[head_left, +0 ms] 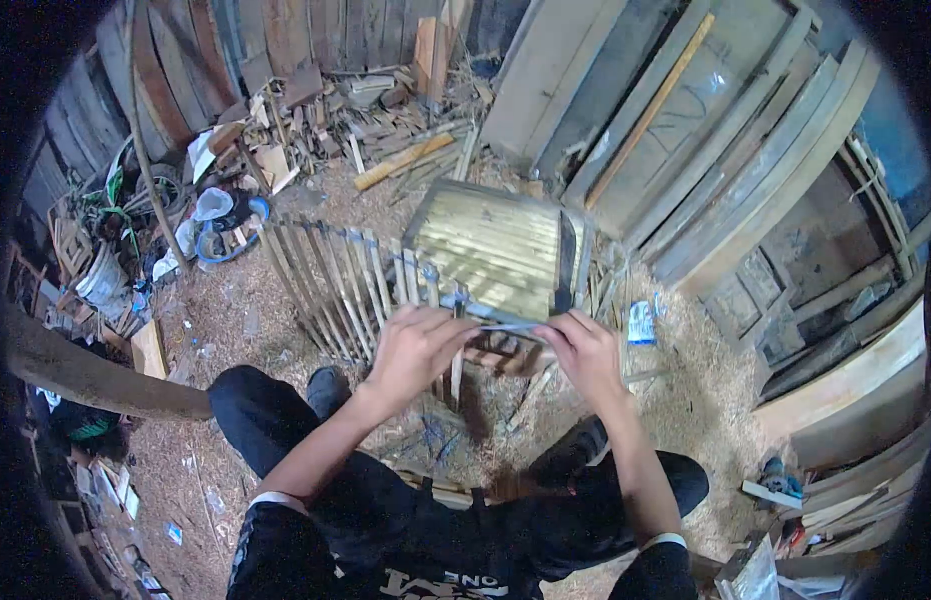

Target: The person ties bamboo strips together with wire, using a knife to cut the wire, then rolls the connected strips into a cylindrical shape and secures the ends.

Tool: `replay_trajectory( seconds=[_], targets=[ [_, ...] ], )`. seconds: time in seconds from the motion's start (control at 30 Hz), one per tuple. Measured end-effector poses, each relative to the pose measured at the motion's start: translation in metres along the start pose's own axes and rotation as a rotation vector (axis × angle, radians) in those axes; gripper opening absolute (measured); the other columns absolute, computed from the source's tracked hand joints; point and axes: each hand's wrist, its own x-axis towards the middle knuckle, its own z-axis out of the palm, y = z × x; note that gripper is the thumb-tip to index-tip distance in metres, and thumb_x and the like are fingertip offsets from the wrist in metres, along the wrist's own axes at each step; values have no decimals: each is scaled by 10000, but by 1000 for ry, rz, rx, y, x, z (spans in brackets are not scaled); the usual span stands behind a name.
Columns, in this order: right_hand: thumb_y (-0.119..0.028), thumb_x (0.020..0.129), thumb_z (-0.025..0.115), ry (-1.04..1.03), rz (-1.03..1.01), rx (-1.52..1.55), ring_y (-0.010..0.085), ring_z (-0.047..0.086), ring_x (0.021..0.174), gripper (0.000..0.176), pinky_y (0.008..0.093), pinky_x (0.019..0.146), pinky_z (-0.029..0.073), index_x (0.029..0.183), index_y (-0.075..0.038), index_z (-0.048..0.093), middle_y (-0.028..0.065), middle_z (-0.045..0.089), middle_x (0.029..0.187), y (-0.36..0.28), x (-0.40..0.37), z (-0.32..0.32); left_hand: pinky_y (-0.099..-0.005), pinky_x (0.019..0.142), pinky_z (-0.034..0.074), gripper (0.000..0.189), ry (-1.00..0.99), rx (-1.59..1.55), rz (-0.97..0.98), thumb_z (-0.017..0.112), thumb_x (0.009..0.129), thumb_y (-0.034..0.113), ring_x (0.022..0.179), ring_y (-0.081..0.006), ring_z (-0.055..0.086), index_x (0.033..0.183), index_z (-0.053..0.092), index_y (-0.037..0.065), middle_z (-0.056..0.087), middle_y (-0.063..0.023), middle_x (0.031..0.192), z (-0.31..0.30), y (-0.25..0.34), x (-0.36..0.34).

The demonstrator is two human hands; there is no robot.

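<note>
My left hand [415,352] and my right hand [587,355] are raised in front of my lap, fingers pinched. Between them runs a thin pale strip [507,327], one end in each hand; its material is hard to make out. Close beyond my left hand stands a row of thin wooden slats [330,285] joined by a dark band near their tops. Behind the strip, a slatted yellowish wooden panel [490,245] in a dark frame lies at a slant. My hands hide part of the slats and the panel's lower edge.
Wood shavings cover the floor [695,380]. Scrap wood [385,120] is heaped at the back, and tall planks [635,130] lean at the right. A blue basin [230,240] sits left of the slats. A round pole [105,380] juts in from the left. A blue power tool [778,480] lies at lower right.
</note>
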Motion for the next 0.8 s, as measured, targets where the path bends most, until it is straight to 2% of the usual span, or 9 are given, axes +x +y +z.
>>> replay_trajectory(
  seconds=[0.33,0.4,0.43,0.47,0.53,0.57,0.7,0.77,0.8],
  targets=[
    [-260,895,755,57,185,-41,315,660,631,197,408,537,498,854,-82,679,90,684,800,25,16,36,-359,777,399,164,142,332,-32,812,799,148,763,-198,566,957,766,149,604,4,749,-27,-61,-26],
    [-276,894,755,193,152,-19,318,647,596,213,400,515,490,849,-81,681,90,677,775,25,27,38,-360,704,400,207,135,204,-171,789,812,112,741,-222,576,1017,759,109,584,-31,710,-26,-66,-37],
    [-265,914,731,77,294,28,316,689,798,191,403,638,516,900,-79,693,102,694,882,18,30,35,-370,600,418,235,152,209,-214,759,829,63,646,-233,568,1059,758,114,532,-53,678,-26,-68,-38],
    [-265,914,731,66,286,41,316,689,798,191,403,638,516,900,-79,693,102,694,882,17,32,43,-370,600,418,235,151,221,-228,759,829,63,646,-233,568,1059,758,114,532,-53,678,-26,-71,-40],
    [-295,928,708,35,132,-162,333,624,1132,250,452,887,490,1071,-91,695,123,674,1110,14,36,55,-379,514,414,262,163,159,-275,745,831,54,563,-220,540,1081,761,130,479,-70,654,-23,-75,-42],
    [-333,931,692,47,14,-307,343,503,1268,409,538,1070,360,1266,-105,636,135,602,1261,5,36,66,-371,478,429,285,155,135,-258,744,818,52,519,-195,521,1079,763,164,480,-50,660,-22,-73,-44],
    [-389,923,694,88,-178,-222,319,488,1295,521,581,1141,277,1342,-98,589,150,574,1302,-55,31,93,-341,480,457,353,34,172,32,767,749,67,540,-169,533,1083,737,175,499,2,692,-9,-65,-50],
    [-307,927,710,-72,-333,-166,305,572,1240,481,527,1083,410,1332,-75,595,128,640,1191,-74,26,97,-340,496,459,363,26,119,80,775,728,77,556,-173,538,1078,734,164,498,1,692,-8,-62,-49],
    [-307,927,710,-77,-330,-161,305,572,1240,481,527,1083,410,1332,-75,595,128,640,1191,-74,20,102,-339,511,461,374,24,69,130,782,708,86,571,-177,542,1073,731,153,497,1,691,-8,-62,-50]
  ],
)
